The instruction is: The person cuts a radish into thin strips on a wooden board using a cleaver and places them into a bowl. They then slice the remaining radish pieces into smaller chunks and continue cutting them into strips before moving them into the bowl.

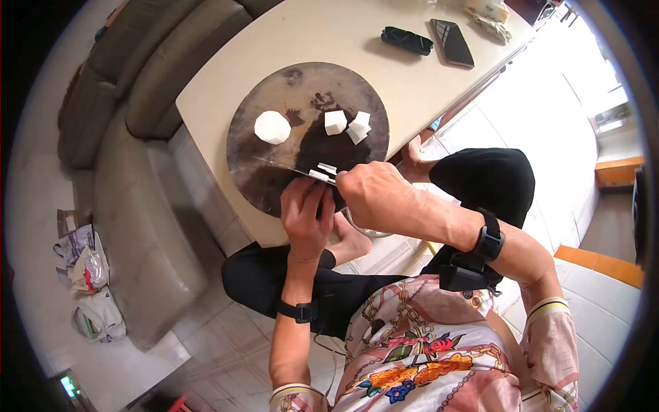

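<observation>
My right hand (377,194) is closed round the handle of a knife, which the fingers hide. The thin knife blade (285,167) points left across a dark, round cutting board (250,172). Curled fingertips of my left hand (305,209) press a small white piece (318,176) beside the blade; it looks like peeled radish. A thin white slice (327,167) lies on the blade's far side. Farther back on the board sit a large round white chunk (272,128), a white block (335,123) and some cut white pieces (359,128).
The board rests on a cream table (322,34). At its far right lie a black case (406,41) and a phone (452,42). A grey sofa (141,206) stands at left, with bags (99,312) on the floor. My knees flank the table corner.
</observation>
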A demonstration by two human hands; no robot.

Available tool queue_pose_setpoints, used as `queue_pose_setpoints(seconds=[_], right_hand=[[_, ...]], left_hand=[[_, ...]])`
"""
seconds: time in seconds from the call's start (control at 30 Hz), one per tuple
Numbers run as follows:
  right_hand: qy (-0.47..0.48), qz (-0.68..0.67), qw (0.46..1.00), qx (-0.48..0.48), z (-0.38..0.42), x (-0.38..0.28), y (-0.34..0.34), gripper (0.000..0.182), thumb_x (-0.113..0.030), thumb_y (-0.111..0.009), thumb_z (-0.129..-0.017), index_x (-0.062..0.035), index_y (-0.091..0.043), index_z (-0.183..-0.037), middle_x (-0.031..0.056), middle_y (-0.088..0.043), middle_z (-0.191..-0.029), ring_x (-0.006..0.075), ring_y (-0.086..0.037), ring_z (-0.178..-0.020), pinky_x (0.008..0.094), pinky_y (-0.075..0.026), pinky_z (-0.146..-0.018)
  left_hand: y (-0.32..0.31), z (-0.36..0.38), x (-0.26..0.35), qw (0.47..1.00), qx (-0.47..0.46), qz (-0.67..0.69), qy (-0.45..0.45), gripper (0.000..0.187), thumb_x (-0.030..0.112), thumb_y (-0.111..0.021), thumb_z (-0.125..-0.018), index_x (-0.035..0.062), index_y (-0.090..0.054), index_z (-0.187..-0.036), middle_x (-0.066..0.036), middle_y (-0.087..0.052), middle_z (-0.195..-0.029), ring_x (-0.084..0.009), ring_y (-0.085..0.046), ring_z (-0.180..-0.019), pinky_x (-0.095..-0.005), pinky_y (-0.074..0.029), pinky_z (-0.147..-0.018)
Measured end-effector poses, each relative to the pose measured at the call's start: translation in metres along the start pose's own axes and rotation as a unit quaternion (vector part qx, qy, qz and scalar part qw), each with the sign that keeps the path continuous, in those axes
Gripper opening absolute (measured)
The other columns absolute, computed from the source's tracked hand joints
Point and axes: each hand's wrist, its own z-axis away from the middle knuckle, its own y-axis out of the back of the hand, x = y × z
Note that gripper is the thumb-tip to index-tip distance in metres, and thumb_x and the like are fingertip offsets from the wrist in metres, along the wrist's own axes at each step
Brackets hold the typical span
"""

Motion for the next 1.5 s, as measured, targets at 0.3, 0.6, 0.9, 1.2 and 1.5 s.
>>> queue_pose_setpoints(seconds=[0.3, 0.6, 0.9, 1.2, 1.5], right_hand=[[-0.015, -0.04, 0.999, 0.01, 0.029, -0.001, 0.019, 0.007, 0.002, -0.058, -0.073, 0.0064, -0.054, -0.076, 0.0228, -0.054, -0.056, 0.0417, -0.06, -0.058, 0.0474, -0.046, -0.053], [-0.031, -0.041, 0.998, -0.018, 0.032, -0.006, 0.024, 0.011, 0.002, -0.062, -0.07, 0.005, -0.053, -0.075, 0.0221, -0.055, -0.056, 0.0419, -0.06, -0.059, 0.0457, -0.048, -0.054], [-0.019, -0.008, 1.0, 0.0, 0.039, -0.007, 0.013, 0.012, 0.002, -0.061, -0.067, 0.0057, -0.052, -0.073, 0.0222, -0.055, -0.056, 0.0409, -0.06, -0.056, 0.0467, -0.046, -0.051], [-0.005, 0.018, 1.0, 0.025, 0.024, -0.017, 0.006, 0.009, -0.008, -0.066, -0.067, 0.0005, -0.064, -0.067, 0.0197, -0.063, -0.065, 0.0341, -0.068, -0.065, 0.0417, -0.053, -0.058], [0.025, 0.01, 0.997, 0.07, 0.011, -0.006, -0.007, 0.01, -0.002, -0.061, -0.068, 0.0054, -0.055, -0.072, 0.0228, -0.058, -0.057, 0.0393, -0.063, -0.056, 0.0439, -0.05, -0.051]], left_hand=[[0.008, 0.004, 0.01, 0.995, 0.022, -0.074, 0.06, 0.025, 0.005, -0.078, -0.069, 0.0016, -0.067, -0.092, -0.011, -0.066, -0.1, -0.0315, -0.061, -0.095, -0.0419, -0.047, -0.084], [-0.001, 0.002, 0.009, 0.995, 0.039, -0.071, 0.056, 0.021, 0.004, -0.077, -0.071, 0.0016, -0.069, -0.09, -0.011, -0.067, -0.1, -0.0317, -0.061, -0.095, -0.0414, -0.047, -0.085], [-0.004, 0.005, 0.004, 0.997, 0.049, -0.036, 0.049, 0.021, 0.003, -0.075, -0.07, 0.0018, -0.068, -0.089, -0.011, -0.062, -0.096, -0.0326, -0.058, -0.092, -0.0432, -0.046, -0.081], [-0.002, 0.006, 0.003, 0.998, 0.035, -0.032, 0.031, 0.019, 0.002, -0.072, -0.071, 0.0, -0.066, -0.089, -0.013, -0.062, -0.099, -0.0344, -0.058, -0.094, -0.0444, -0.046, -0.083], [-0.003, 0.009, 0.003, 0.998, 0.041, -0.015, 0.036, 0.019, -0.004, -0.071, -0.071, -0.0008, -0.067, -0.09, -0.013, -0.063, -0.099, -0.0337, -0.059, -0.094, -0.0418, -0.049, -0.08]])
